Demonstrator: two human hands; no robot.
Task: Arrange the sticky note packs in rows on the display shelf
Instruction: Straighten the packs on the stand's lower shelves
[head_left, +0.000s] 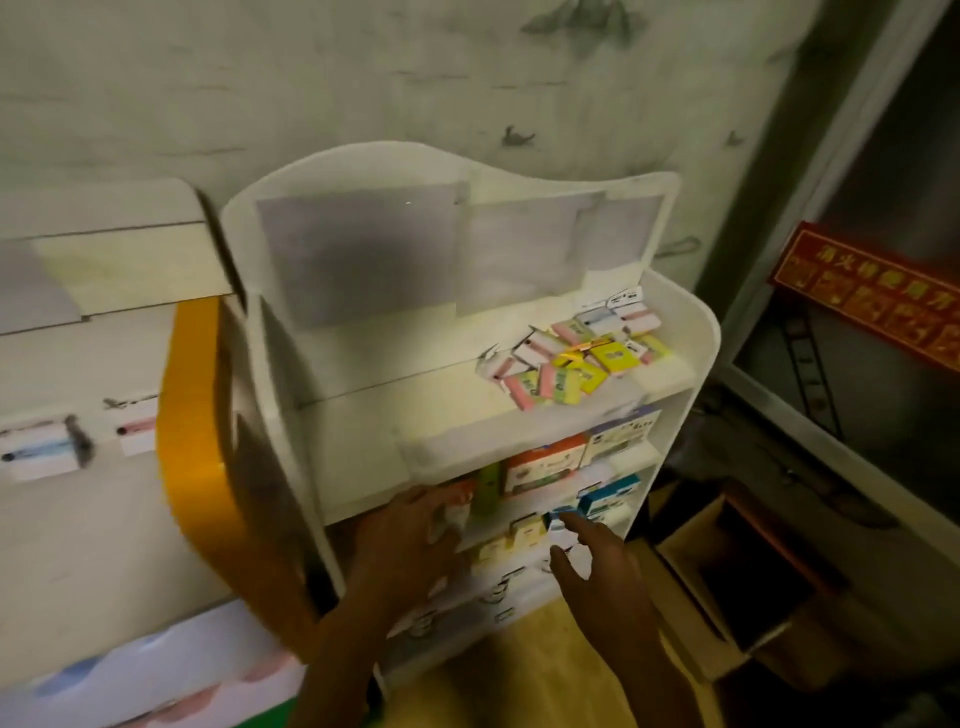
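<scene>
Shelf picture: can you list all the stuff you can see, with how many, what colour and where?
display shelf: one, white, centre.
sticky note packs: a loose pile, pink, yellow and white, top shelf, right side.
boxes: several, orange, white and blue, lower shelves.
yellow panel: one, left of the shelf.
red sign: one, far right.
cardboard box: one, brown, on the floor, right.
left hand: at a lower shelf; grip blurred.
right hand: fingers spread, lower shelf.

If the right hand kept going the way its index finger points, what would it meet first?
Most likely the blue-and-white pack on the lower shelf; the right hand seems to reach it already, though blur hides actual contact.
</scene>
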